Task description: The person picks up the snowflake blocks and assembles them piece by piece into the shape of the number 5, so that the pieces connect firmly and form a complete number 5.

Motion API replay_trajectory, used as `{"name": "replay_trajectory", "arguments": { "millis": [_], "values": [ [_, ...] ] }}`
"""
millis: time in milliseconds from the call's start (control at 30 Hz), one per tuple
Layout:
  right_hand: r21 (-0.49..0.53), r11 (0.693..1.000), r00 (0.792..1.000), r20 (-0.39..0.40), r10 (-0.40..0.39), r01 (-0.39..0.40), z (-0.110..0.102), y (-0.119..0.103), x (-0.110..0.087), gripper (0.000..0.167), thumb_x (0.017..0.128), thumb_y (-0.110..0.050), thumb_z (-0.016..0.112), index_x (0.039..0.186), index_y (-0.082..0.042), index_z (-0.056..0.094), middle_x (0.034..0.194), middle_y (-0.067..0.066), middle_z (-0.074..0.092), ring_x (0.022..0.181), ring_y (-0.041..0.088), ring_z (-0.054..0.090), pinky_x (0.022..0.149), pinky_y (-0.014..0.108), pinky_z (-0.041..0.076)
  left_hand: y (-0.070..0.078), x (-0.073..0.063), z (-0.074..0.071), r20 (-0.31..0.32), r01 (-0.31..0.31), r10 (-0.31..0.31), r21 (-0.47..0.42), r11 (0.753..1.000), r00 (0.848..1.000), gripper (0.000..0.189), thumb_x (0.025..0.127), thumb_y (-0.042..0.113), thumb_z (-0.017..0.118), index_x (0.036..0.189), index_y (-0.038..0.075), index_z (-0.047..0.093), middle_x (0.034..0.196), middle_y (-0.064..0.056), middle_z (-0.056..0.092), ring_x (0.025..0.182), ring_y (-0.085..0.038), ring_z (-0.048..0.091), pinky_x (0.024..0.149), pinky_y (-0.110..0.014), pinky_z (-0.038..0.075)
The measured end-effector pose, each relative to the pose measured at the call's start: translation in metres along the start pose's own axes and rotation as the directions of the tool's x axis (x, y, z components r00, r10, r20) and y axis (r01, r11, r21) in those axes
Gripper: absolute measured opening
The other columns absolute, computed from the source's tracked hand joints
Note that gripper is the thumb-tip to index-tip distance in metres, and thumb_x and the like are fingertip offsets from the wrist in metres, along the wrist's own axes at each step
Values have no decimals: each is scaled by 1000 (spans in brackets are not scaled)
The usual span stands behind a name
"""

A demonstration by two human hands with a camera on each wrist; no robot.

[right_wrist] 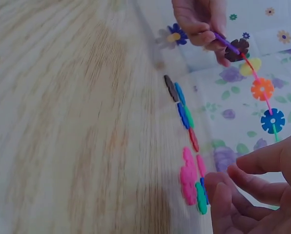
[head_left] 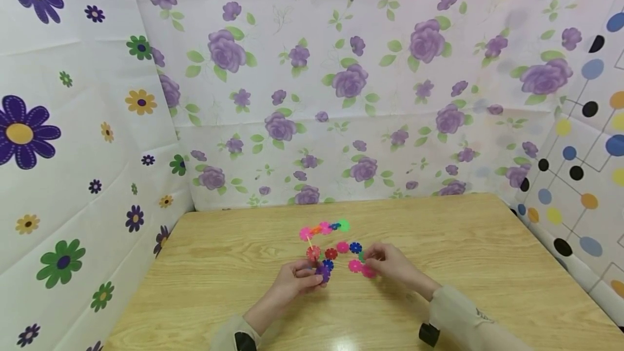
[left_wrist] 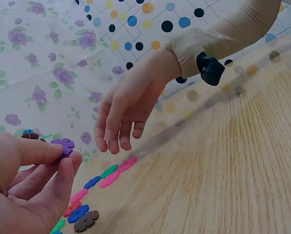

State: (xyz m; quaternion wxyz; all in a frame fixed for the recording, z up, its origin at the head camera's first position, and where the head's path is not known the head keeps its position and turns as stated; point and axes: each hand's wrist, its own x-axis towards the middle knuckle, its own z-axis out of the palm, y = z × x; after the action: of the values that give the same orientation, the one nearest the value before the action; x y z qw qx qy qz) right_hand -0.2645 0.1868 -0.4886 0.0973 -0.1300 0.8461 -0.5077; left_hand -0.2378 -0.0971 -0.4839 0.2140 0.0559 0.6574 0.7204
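Observation:
My left hand pinches a purple snowflake disc between thumb and fingers. That disc is the near end of a chain of slotted snowflake discs held up in the air. In the right wrist view the chain runs through a brown disc, an orange disc and a blue disc. A bright green disc ends it in the head view. My right hand hovers over the table with fingers loosely bent and nothing seen in them. Below it lie a green disc and pink discs.
More loose discs lie in a cluster on the wooden table, among them a brown disc and a red disc. Flowered cloth hangs behind the table, with patterned cloths at both sides.

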Motion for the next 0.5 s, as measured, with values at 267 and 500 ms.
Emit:
{"name": "replay_trajectory", "arguments": {
  "millis": [267,500],
  "values": [
    [-125,992,1000,-24,-15,12,-1,13,3,11,92,-7,61,101,-1,65,92,8,64,80,17,58,64,24,49,-2,1,0,-25,18,-18,16,1000,1000,55,88,6,69,135,-10,47,93,-2,72,85,-14,72,86,-34,57],
    [-200,978,997,-19,-72,66,-3,16,5,13,84,1,67,96,-1,65,89,5,65,81,15,59,67,21,50,-4,2,0,-21,23,-23,7,1000,1000,49,87,5,70,130,-10,52,94,-6,74,83,-13,72,82,-30,58]
  ]
}}
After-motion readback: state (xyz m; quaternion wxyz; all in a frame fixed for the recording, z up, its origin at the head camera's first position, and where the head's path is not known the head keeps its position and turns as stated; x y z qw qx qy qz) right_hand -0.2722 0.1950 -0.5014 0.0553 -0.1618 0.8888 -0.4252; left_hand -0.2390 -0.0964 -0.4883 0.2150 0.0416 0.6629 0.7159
